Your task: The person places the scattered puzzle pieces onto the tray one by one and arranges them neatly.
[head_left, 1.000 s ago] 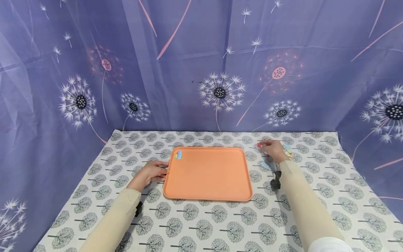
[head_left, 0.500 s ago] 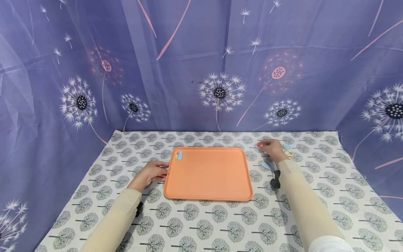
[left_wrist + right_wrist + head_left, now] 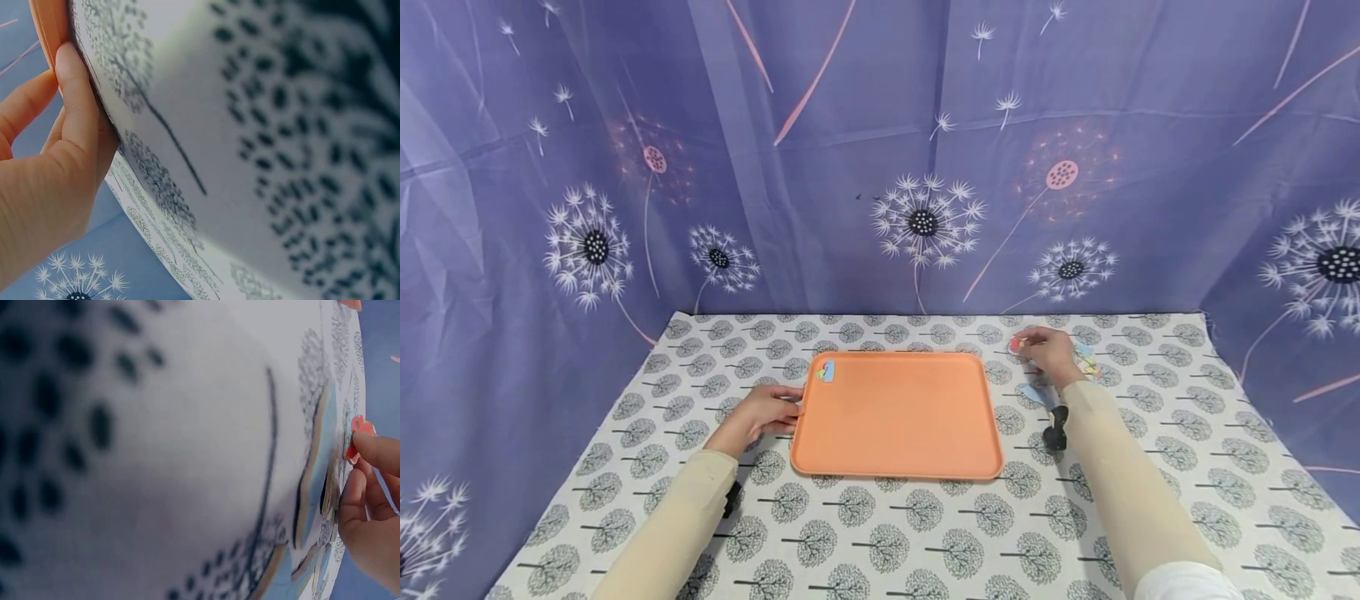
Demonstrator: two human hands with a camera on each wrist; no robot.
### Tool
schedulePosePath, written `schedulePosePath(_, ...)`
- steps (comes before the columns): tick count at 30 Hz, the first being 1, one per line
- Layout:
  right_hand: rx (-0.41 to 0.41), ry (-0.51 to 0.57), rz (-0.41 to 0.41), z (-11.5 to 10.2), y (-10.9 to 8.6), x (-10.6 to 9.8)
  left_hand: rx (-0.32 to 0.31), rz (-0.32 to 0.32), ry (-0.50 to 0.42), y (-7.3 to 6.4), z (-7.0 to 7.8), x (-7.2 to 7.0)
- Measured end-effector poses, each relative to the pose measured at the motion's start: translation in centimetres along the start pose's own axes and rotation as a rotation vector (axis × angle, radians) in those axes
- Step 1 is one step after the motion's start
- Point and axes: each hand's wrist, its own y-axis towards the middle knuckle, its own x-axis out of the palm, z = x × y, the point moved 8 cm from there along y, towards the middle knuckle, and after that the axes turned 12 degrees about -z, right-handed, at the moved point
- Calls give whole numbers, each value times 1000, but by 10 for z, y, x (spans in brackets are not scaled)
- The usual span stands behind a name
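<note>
An orange tray (image 3: 895,417) lies flat on the table. My left hand (image 3: 767,410) is at its left side, thumb and finger holding the rim; the left wrist view shows the fingertips (image 3: 72,59) against the orange edge. To the tray's right, my right hand (image 3: 1048,352) pinches a small red puzzle piece (image 3: 1017,344) between thumb and fingers. In the right wrist view this puzzle piece (image 3: 361,434) shows red with some light blue. A blue-and-yellow puzzle piece (image 3: 825,371) sits in the tray's far left corner.
Several loose puzzle pieces (image 3: 1086,360) lie beside and partly behind the right hand. A light blue piece (image 3: 1032,394) is near the right wrist. The tree-print cloth (image 3: 880,542) covers the table, with a purple dandelion curtain (image 3: 820,208) behind.
Hardly anything differs. The red puzzle piece in my right hand has turned slightly and shows a little more; the left hand stays at the tray rim.
</note>
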Motion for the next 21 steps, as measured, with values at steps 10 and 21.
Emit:
schedulePosePath(10,-16,79,-38,-6,-6,-2,-11,13,16,1,0,-2)
schedulePosePath(21,-98,200,-144,-20,-5,7,1,-5,19,-2,2,1)
